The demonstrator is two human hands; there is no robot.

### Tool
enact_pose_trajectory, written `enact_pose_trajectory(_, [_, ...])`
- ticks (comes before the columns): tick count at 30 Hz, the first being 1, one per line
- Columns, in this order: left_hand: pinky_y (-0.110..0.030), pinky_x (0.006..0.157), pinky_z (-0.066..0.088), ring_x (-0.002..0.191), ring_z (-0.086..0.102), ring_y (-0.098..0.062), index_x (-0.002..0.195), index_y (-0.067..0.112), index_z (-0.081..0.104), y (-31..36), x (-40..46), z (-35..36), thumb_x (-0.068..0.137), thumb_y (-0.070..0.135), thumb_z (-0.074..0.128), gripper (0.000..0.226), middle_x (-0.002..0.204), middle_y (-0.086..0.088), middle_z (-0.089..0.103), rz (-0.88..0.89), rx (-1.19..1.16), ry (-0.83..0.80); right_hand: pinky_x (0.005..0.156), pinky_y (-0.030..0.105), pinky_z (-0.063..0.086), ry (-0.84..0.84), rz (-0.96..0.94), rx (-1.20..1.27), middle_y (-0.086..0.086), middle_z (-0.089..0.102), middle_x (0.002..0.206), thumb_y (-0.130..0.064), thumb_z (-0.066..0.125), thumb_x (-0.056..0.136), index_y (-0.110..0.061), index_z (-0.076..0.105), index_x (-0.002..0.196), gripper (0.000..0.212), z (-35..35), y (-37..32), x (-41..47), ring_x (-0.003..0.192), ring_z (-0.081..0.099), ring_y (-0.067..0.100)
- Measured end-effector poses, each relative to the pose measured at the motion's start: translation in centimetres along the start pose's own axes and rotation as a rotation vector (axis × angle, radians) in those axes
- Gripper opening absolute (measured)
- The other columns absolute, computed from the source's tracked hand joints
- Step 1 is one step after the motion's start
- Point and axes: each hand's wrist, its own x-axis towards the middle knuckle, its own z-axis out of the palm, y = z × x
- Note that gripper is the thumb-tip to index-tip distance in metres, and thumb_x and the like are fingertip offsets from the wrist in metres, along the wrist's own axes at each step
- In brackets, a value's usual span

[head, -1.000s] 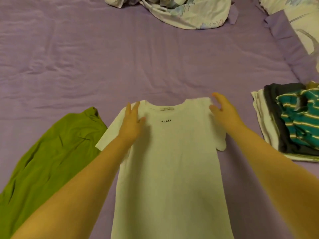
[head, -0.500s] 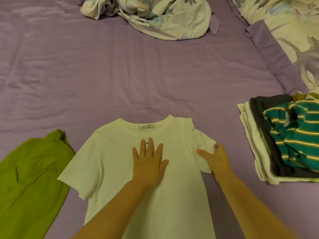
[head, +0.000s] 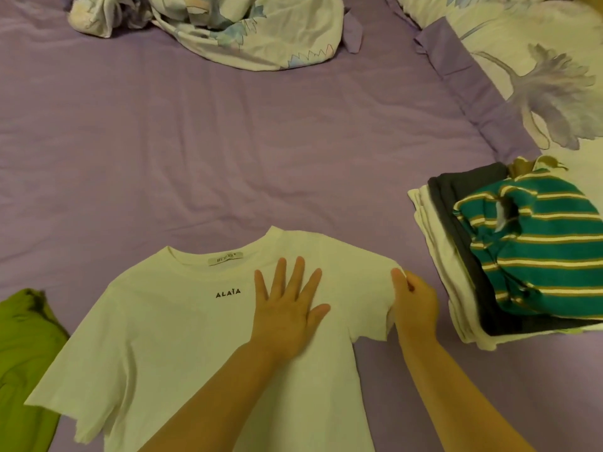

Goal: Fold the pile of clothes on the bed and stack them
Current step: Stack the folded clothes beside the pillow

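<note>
A white T-shirt with small dark lettering on the chest lies face up on the purple bed sheet. My left hand presses flat on the shirt's chest, fingers spread, just right of the lettering. My right hand pinches the edge of the shirt's right sleeve at the shoulder. At the right stands a stack of folded clothes, with a green striped top uppermost over dark and white pieces. A green garment lies loose at the left edge.
A crumpled floral cover sits at the far end of the bed. A floral pillow with a purple border lies at the upper right, close behind the stack.
My left hand has slid to the right off the lettering, which now shows. My right hand has moved up to the sleeve's shoulder edge and pinched it; the sleeve is spread out.
</note>
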Motion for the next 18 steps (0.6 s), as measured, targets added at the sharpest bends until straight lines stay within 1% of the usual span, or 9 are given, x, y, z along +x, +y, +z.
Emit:
enact_pose_trajectory(3, [-0.057,0.106,-0.028,0.133,-0.042,-0.027,0.132,0.042,-0.041,0.2,1.0,0.3,0.075,0.076,-0.019,0.07,0.143,0.005,-0.045,-0.003,0.014,0.017,0.055,0.027,0.037,0.025,0.02,-0.009,0.002,0.055,0.072,-0.027,0.043,0.1,-0.007,0.056,0.08,0.031,-0.4,0.2,0.7,0.07,0.048,0.017])
enact_pose_trajectory(5, [-0.059,0.103,-0.029,0.133,-0.042,-0.03,0.134,0.042,-0.04,0.5,1.6,0.5,0.072,0.083,-0.012,0.079,0.143,0.002,-0.046,0.002,0.016,0.013,0.069,0.029,0.042,-0.024,0.105,-0.008,0.001,0.057,0.098,-0.038,0.047,0.097,-0.017,0.053,0.112,0.026,-0.2,0.1,0.5,0.094,0.051,0.018])
enact_pose_trajectory(6, [-0.06,0.101,-0.03,0.133,-0.042,-0.031,0.134,0.041,-0.04,0.7,1.8,0.5,0.07,0.087,-0.008,0.085,0.143,0.001,-0.047,0.002,0.022,0.005,0.079,0.033,0.044,-0.066,0.141,-0.056,0.002,0.056,0.111,-0.041,0.055,0.093,-0.016,0.043,0.133,0.048,0.0,0.0,0.0,0.106,0.051,0.019])
enact_pose_trajectory(7, [-0.061,0.1,-0.031,0.133,-0.043,-0.032,0.134,0.04,-0.041,0.8,1.9,0.4,0.067,0.09,-0.004,0.091,0.143,0.0,-0.047,-0.002,0.028,-0.007,0.086,0.035,0.044,-0.122,0.161,-0.126,0.006,0.054,0.124,-0.037,0.064,0.088,-0.011,0.033,0.142,0.068,0.2,0.2,-0.5,0.115,0.051,0.023])
enact_pose_trajectory(8, [-0.062,0.099,-0.032,0.132,-0.044,-0.033,0.134,0.039,-0.042,0.9,2.1,0.4,0.064,0.093,-0.001,0.097,0.142,-0.001,-0.048,-0.008,0.035,-0.019,0.088,0.036,0.044,-0.159,0.153,-0.179,0.01,0.052,0.131,-0.03,0.07,0.085,-0.007,0.03,0.143,0.074,0.2,0.6,-0.9,0.119,0.051,0.029])
enact_pose_trajectory(10, [-0.062,0.098,-0.032,0.131,-0.045,-0.034,0.132,0.038,-0.044,0.9,2.1,0.0,0.061,0.096,0.006,0.104,0.141,-0.002,-0.05,0.0,0.043,-0.051,0.084,0.031,0.044,-0.146,0.151,-0.184,0.013,0.054,0.131,-0.017,0.07,0.084,-0.005,0.04,0.136,0.062,0.1,0.8,-1.6,0.117,0.053,0.031])
enact_pose_trajectory(14, [-0.059,0.105,-0.026,0.132,-0.043,-0.03,0.135,0.036,-0.037,0.1,-0.3,-0.7,0.069,0.091,0.011,0.099,0.144,-0.001,-0.045,0.073,0.018,-0.091,0.064,0.012,0.044,-0.201,0.056,-0.032,0.001,0.06,0.117,-0.012,0.064,0.088,-0.014,0.05,0.131,0.045,0.0,-0.8,-2.2,0.102,0.058,0.017])
enact_pose_trajectory(16, [-0.054,0.109,-0.025,0.137,-0.036,-0.027,0.141,0.037,-0.024,-0.9,-3.2,-0.5,0.076,0.084,0.003,0.085,0.15,0.004,-0.034,0.07,-0.03,-0.067,0.072,0.014,0.049,-0.303,-0.001,0.021,-0.002,0.057,0.122,-0.008,0.062,0.089,-0.018,0.044,0.136,0.051,1.1,-2.4,-3.2,0.106,0.056,0.015])
enact_pose_trajectory(18, [-0.054,0.111,-0.022,0.142,-0.026,-0.028,0.146,0.037,-0.012,-2.2,-6.5,-0.1,0.084,0.076,0.002,0.075,0.155,0.006,-0.021,0.013,-0.062,-0.033,0.088,0.029,0.052,-0.422,-0.054,-0.021,0.0,0.051,0.131,-0.009,0.061,0.09,-0.019,0.037,0.141,0.057,2.6,-3.5,-4.5,0.115,0.053,0.019])
